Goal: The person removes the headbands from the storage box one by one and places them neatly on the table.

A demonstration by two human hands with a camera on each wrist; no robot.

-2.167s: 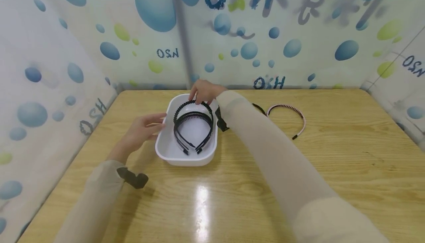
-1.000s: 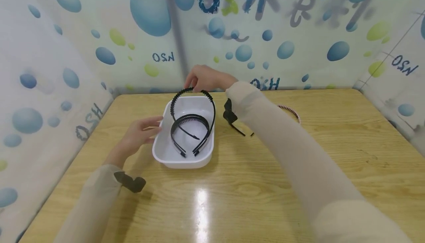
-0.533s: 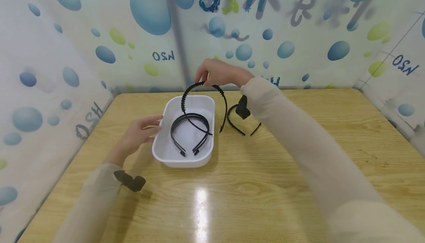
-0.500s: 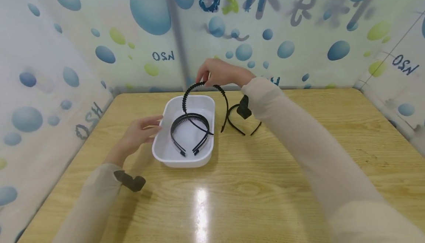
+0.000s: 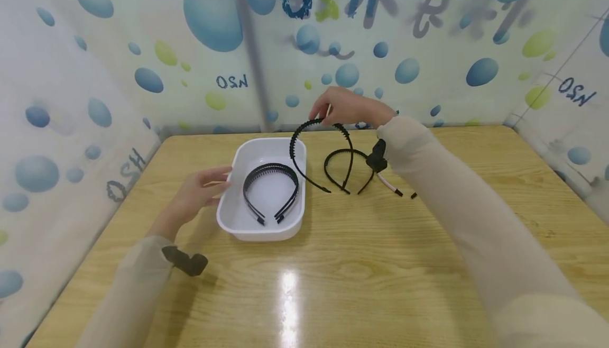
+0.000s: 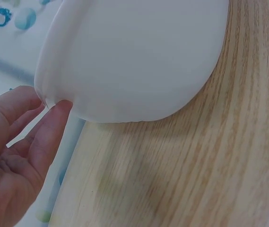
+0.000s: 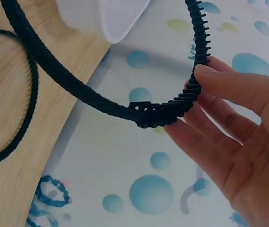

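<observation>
My right hand (image 5: 347, 107) pinches a black toothed headband (image 5: 292, 149) by the top of its arch, thumb on one side and fingers on the other. The held headband (image 7: 61, 78) hangs with its ends down, just right of a white plastic bin (image 5: 261, 236). My left hand (image 5: 197, 194) rests its fairly straight fingers against the bin's left side, and the left wrist view has its fingertips (image 6: 65, 106) at the bin's edge. Inside the bin lie black headbands (image 5: 272, 167), nested together with their ends toward me.
A black headband (image 5: 326, 165) lies on the wooden table (image 5: 357, 263) right of the bin, partly overlapped by the held one. Beside it is a pink headband (image 5: 389, 184), mostly hidden by my right forearm. A patterned backdrop (image 5: 361, 36) stands behind the table.
My right hand has lifted the toothed headband up out of the bin and carried it right, past the bin's rim. The left hand has stayed at the bin's side.
</observation>
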